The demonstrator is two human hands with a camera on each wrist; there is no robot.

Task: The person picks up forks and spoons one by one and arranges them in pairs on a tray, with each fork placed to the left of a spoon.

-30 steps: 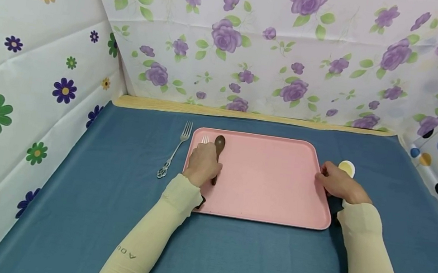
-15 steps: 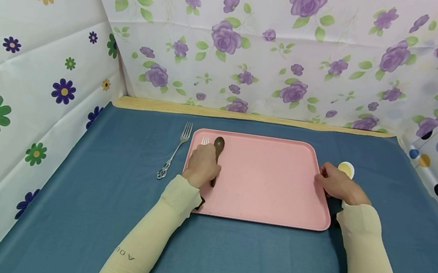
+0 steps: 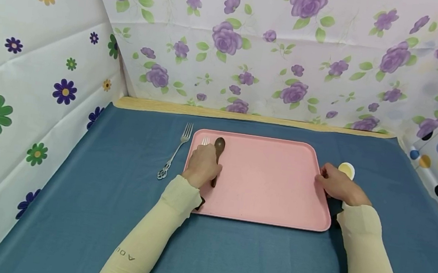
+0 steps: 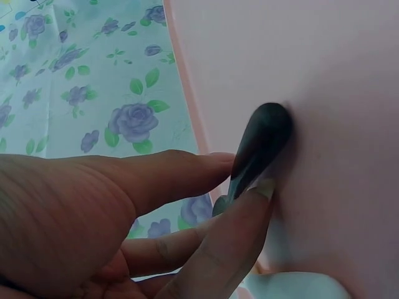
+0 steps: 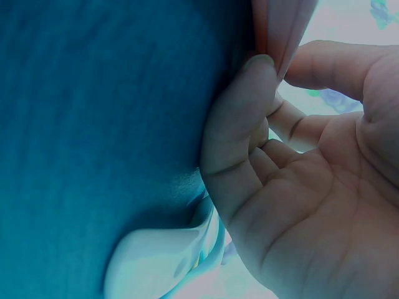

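My left hand (image 3: 201, 165) is over the left side of a pink tray (image 3: 267, 179). Its thumb and fingers pinch the handle of a dark brown spoon (image 3: 220, 144), whose bowl points away from me. In the left wrist view, the dark end of the spoon (image 4: 269, 128) sticks out between the fingertips, close over the tray. Pale tines of a fork (image 3: 205, 140) show just beyond the knuckles; the hand hides most of it. At the tray's right edge my right hand (image 3: 338, 183) pinches the rim (image 5: 277, 37) between thumb and fingers, as the right wrist view shows.
A silver fork (image 3: 176, 149) with an ornate handle lies on the blue cloth (image 3: 252, 263) left of the tray. Beyond the right hand lies a white, yellow-centred thing (image 3: 347, 169), partly hidden. Patterned sheets (image 3: 258, 18) rise behind and at both sides.
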